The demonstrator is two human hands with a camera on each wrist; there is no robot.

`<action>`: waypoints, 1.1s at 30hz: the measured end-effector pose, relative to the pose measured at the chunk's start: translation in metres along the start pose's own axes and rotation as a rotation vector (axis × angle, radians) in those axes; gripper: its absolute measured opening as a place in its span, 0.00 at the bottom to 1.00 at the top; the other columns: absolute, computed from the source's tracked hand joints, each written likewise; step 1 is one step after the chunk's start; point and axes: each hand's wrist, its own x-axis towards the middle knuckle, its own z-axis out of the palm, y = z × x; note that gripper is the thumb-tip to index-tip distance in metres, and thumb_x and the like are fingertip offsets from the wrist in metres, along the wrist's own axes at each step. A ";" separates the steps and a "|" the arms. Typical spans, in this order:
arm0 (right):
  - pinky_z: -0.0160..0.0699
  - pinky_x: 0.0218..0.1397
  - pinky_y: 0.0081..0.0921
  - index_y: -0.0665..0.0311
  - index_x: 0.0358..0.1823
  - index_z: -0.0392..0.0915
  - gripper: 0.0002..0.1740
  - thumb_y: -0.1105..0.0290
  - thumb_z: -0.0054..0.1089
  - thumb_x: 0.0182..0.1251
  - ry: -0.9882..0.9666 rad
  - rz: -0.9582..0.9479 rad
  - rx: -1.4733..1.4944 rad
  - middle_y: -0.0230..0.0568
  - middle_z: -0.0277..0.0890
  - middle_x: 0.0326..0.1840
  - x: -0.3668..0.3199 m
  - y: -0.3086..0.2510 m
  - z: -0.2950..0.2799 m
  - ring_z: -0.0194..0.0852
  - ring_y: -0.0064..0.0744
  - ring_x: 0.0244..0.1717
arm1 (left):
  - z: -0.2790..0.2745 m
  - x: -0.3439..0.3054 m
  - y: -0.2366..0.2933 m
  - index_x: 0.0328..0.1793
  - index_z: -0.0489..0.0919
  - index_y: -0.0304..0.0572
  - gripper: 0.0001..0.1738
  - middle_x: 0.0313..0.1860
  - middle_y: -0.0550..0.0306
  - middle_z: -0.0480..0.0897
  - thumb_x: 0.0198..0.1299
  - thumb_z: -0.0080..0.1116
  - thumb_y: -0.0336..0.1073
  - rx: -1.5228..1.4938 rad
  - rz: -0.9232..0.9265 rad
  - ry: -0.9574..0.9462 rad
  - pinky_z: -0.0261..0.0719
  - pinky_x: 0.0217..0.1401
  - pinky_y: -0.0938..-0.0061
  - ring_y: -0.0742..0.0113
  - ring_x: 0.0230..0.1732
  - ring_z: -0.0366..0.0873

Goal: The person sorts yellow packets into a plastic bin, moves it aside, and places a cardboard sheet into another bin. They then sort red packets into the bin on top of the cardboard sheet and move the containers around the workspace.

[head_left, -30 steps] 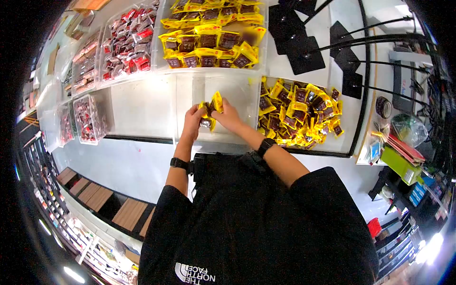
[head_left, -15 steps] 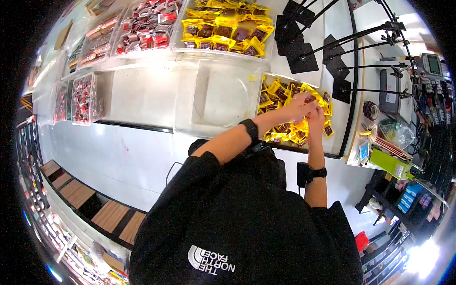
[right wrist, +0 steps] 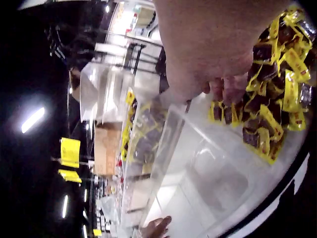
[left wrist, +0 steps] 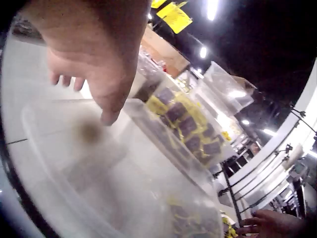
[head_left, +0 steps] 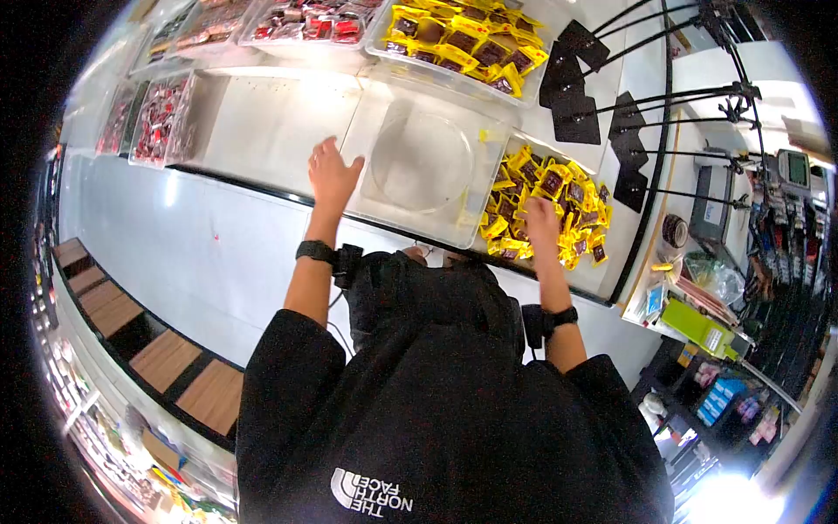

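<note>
Loose pile of yellow snack packets [head_left: 567, 205]: heaped on the white counter [head_left: 262, 131], just right of a clear plastic bin [head_left: 423, 205], spilling toward the counter's front edge.

Right hand [head_left: 541, 223]: laid on the near left part of the pile, touching the packets. In the right wrist view, fingertips [right wrist: 225, 89] bent down among the wrappers; cannot tell whether any packet is pinched.

Clear plastic bin: nothing inside, round mark showing through its floor, set square on the counter between the two hands.

Left hand [head_left: 332, 175]: at the bin's left rim, fingers spread and fairly straight, holding nothing; in the left wrist view, thumb tip [left wrist: 110, 118] at the bin's edge.

Both wrists: black bands.

Behind the clear bin: second clear bin [head_left: 524, 92] filled with the same yellow packets.

Further left along the counter: bins of red packets [head_left: 305, 17], and one more bin of red packets [head_left: 157, 109] near the left end.

Right of the pile: black square plates on thin black arms [head_left: 580, 109], fanned across the counter.

Beyond the counter's right edge: roll of tape [head_left: 674, 230], green box [head_left: 698, 325], crowded shelves.

Below the counter front: white panel, wooden-topped steps [head_left: 157, 358], bright shop lighting.
</note>
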 end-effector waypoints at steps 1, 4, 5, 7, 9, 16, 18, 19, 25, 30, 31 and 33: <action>0.72 0.34 0.22 0.71 0.50 0.66 0.30 0.55 0.60 0.56 -0.069 0.082 -0.036 0.43 0.73 0.38 -0.012 -0.036 0.017 0.71 0.29 0.35 | 0.015 -0.003 -0.021 0.53 0.70 0.38 0.27 0.48 0.40 0.75 0.46 0.60 0.41 -0.039 -0.052 -0.126 0.69 0.51 0.59 0.46 0.52 0.71; 0.72 0.41 0.27 0.70 0.51 0.64 0.32 0.58 0.64 0.49 -0.196 0.106 -0.093 0.47 0.73 0.41 0.012 -0.009 0.048 0.73 0.33 0.38 | 0.047 -0.005 -0.061 0.52 0.73 0.38 0.22 0.42 0.48 0.80 0.51 0.57 0.41 -0.434 -0.147 -0.236 0.75 0.40 0.69 0.61 0.38 0.78; 0.72 0.42 0.27 0.70 0.52 0.64 0.32 0.61 0.65 0.47 -0.209 0.055 -0.175 0.48 0.73 0.42 0.023 0.009 0.057 0.74 0.35 0.39 | 0.043 -0.011 -0.060 0.52 0.73 0.38 0.22 0.42 0.48 0.80 0.51 0.57 0.41 -0.441 -0.159 -0.221 0.75 0.40 0.69 0.61 0.38 0.78; 0.72 0.43 0.29 0.70 0.49 0.67 0.30 0.66 0.63 0.43 -0.205 -0.006 -0.198 0.49 0.74 0.42 0.017 -0.002 0.058 0.75 0.37 0.39 | 0.028 -0.033 -0.055 0.48 0.76 0.41 0.16 0.33 0.54 0.81 0.55 0.52 0.38 -0.435 -0.111 -0.079 0.75 0.34 0.76 0.69 0.32 0.78; 0.73 0.42 0.28 0.69 0.46 0.70 0.26 0.67 0.61 0.42 -0.290 -0.070 -0.080 0.46 0.76 0.38 -0.011 -0.046 0.047 0.76 0.36 0.36 | 0.005 -0.061 -0.055 0.52 0.75 0.42 0.16 0.38 0.56 0.81 0.57 0.49 0.34 -0.566 -0.175 -0.100 0.75 0.36 0.77 0.70 0.36 0.78; 0.69 0.27 0.30 0.69 0.26 0.69 0.07 0.74 0.55 0.47 -0.304 -0.551 -0.134 0.47 0.71 0.21 -0.087 -0.113 0.076 0.70 0.41 0.22 | -0.083 -0.146 -0.062 0.61 0.66 0.36 0.25 0.53 0.47 0.74 0.56 0.53 0.34 -0.379 -0.283 0.380 0.69 0.55 0.66 0.60 0.55 0.71; 0.61 0.18 0.34 0.65 0.18 0.59 0.11 0.76 0.54 0.47 -0.281 -0.814 -0.160 0.46 0.58 0.14 -0.098 -0.128 0.085 0.61 0.48 0.15 | -0.113 -0.168 -0.051 0.64 0.60 0.35 0.31 0.60 0.43 0.68 0.58 0.52 0.42 -0.355 -0.317 0.799 0.63 0.61 0.62 0.54 0.60 0.66; 0.61 0.18 0.34 0.65 0.18 0.59 0.11 0.76 0.54 0.47 -0.309 -0.829 -0.144 0.46 0.58 0.14 -0.103 -0.130 0.093 0.61 0.48 0.15 | -0.133 -0.182 -0.036 0.64 0.60 0.35 0.31 0.60 0.43 0.68 0.58 0.52 0.42 -0.336 -0.333 0.825 0.63 0.61 0.62 0.54 0.60 0.66; 0.63 0.16 0.26 0.56 0.17 0.63 0.08 0.76 0.54 0.42 -0.552 -1.705 -0.081 0.31 0.61 0.17 -0.155 -0.141 0.120 0.64 0.30 0.17 | -0.180 -0.252 0.117 0.68 0.50 0.36 0.41 0.63 0.39 0.64 0.60 0.45 0.59 -1.433 -0.058 0.773 0.61 0.65 0.58 0.50 0.64 0.62; 0.70 0.28 0.23 0.58 0.30 0.67 0.08 0.70 0.57 0.49 -1.033 -1.772 -0.169 0.33 0.65 0.27 -0.218 -0.129 0.128 0.68 0.29 0.28 | -0.190 -0.298 0.106 0.44 0.71 0.40 0.19 0.45 0.43 0.77 0.62 0.48 0.49 -1.267 -0.465 1.369 0.72 0.56 0.63 0.56 0.50 0.75; 0.73 0.33 0.25 0.60 0.35 0.69 0.10 0.69 0.57 0.52 -1.238 -1.737 -0.185 0.36 0.68 0.31 -0.229 -0.131 0.128 0.70 0.31 0.32 | -0.198 -0.315 0.089 0.44 0.71 0.41 0.20 0.41 0.46 0.79 0.61 0.49 0.51 -1.205 -0.559 1.423 0.74 0.53 0.65 0.60 0.46 0.77; 0.73 0.40 0.29 0.62 0.40 0.69 0.13 0.67 0.57 0.54 -1.194 -1.655 -0.044 0.40 0.69 0.37 -0.243 -0.163 0.120 0.69 0.35 0.40 | -0.193 -0.363 0.026 0.42 0.71 0.45 0.23 0.34 0.58 0.80 0.60 0.46 0.58 -1.261 -0.615 1.604 0.79 0.42 0.74 0.68 0.35 0.79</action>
